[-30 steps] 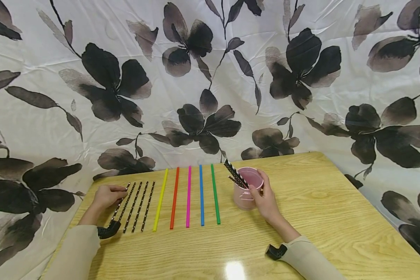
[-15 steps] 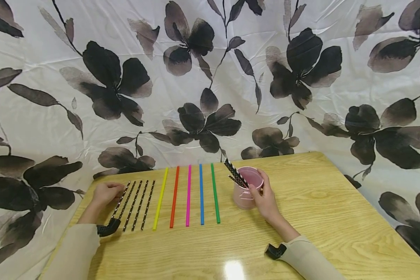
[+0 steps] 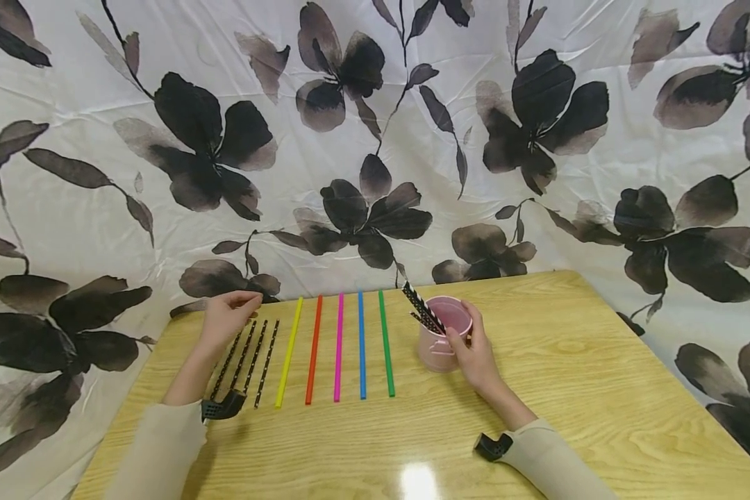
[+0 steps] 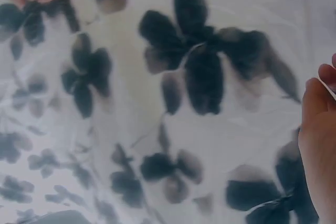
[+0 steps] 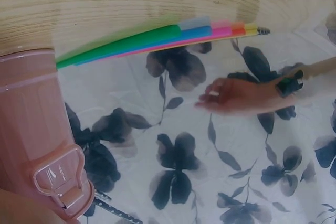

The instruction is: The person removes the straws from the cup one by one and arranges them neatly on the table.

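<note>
My right hand (image 3: 475, 354) grips the rim of a small pink bucket (image 3: 436, 355), thumb outside. Several black patterned straws (image 3: 421, 309) lean out over its left edge. Raised over the left side, my left hand (image 3: 225, 319) has loosely bent fingers and holds nothing that I can see. Beneath it lie black dotted straws (image 3: 267, 364), partly hidden by that hand and wrist. To their right are single straws: yellow (image 3: 289, 353), red (image 3: 314, 349), pink (image 3: 339, 347), blue (image 3: 362, 345) and green (image 3: 386, 344). The right wrist view shows the left hand (image 5: 231, 95) above table level.
The wooden table (image 3: 600, 389) extends right of the bucket and toward the front. A white cloth (image 3: 437, 229) with dark flowers hangs behind it. Each wrist carries a black camera mount, one on the left (image 3: 223, 406) and one on the right (image 3: 494, 448).
My left hand has left the far-left black straw, rising and moving right above the row. The right hand and bucket have stayed in place.
</note>
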Demonstrator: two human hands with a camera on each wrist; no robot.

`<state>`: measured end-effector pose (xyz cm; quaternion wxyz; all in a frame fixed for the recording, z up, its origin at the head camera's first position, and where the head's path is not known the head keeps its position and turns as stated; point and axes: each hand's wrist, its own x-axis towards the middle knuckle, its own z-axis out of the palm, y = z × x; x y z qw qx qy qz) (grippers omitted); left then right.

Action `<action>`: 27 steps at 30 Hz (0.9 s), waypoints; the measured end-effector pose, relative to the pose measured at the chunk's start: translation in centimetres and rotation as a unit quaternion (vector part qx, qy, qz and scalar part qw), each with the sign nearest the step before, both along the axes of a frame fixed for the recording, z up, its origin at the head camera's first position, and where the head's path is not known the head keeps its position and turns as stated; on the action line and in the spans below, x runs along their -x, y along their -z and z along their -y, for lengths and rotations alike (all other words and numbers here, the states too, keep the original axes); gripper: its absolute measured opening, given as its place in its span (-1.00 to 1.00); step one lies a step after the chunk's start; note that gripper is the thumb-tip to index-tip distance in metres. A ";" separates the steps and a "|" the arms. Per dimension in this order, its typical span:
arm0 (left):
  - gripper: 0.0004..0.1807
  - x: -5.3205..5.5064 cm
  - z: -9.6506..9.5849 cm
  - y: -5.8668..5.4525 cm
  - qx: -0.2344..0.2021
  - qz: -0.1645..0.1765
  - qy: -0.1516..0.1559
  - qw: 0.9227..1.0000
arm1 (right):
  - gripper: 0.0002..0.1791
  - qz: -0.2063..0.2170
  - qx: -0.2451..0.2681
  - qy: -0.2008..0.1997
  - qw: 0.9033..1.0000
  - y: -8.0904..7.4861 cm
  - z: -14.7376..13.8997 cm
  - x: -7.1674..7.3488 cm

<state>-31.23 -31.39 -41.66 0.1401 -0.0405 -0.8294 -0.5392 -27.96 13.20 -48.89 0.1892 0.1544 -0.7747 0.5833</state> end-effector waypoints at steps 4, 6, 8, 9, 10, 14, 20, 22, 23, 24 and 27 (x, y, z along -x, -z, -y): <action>-0.74 -1.6 -4.4 -2.0 0.022 -0.011 0.025 0.999 | -0.36 0.008 0.007 0.001 1.000 0.0 -0.1 -0.1; -0.78 -2.3 -6.5 -2.6 0.024 -0.020 0.043 0.999 | -0.36 0.008 0.008 0.002 1.000 -0.5 0.0 -0.3; -0.79 -2.6 -8.3 -2.7 0.018 -0.023 0.066 0.997 | -0.37 0.006 0.009 0.002 1.000 -1.3 0.2 -0.8; -0.81 -2.7 -9.2 -2.8 0.018 -0.021 0.072 0.997 | -0.37 0.007 0.010 0.001 1.000 -1.7 0.3 -1.1; -0.81 -2.6 -9.9 -2.6 0.018 -0.020 0.082 0.996 | -0.37 0.008 0.011 0.001 1.000 -2.0 0.4 -1.4; -0.82 -2.7 -13.0 -2.5 0.004 -0.014 0.122 0.992 | -0.37 0.018 0.023 -0.007 1.000 -1.7 0.4 -1.2; -0.85 -3.6 -17.5 -2.6 0.010 -0.015 0.170 0.985 | -0.36 0.018 0.023 -0.003 1.000 0.4 -0.1 0.1; -0.84 -3.6 -18.6 -2.4 0.010 -0.015 0.181 0.983 | -0.36 0.012 0.021 0.000 1.000 0.4 -0.1 0.3; -0.84 -3.5 -19.2 -2.2 0.008 -0.017 0.185 0.982 | -0.36 0.010 0.021 -0.001 1.000 0.3 -0.1 0.3; -0.84 -3.5 -19.7 -2.1 0.007 -0.018 0.188 0.982 | -0.36 0.010 0.020 0.000 1.000 0.3 -0.1 0.4; -0.82 -3.3 -21.1 -1.7 -0.009 -0.032 0.193 0.981 | -0.37 0.010 0.015 0.000 1.000 -0.2 -0.2 0.3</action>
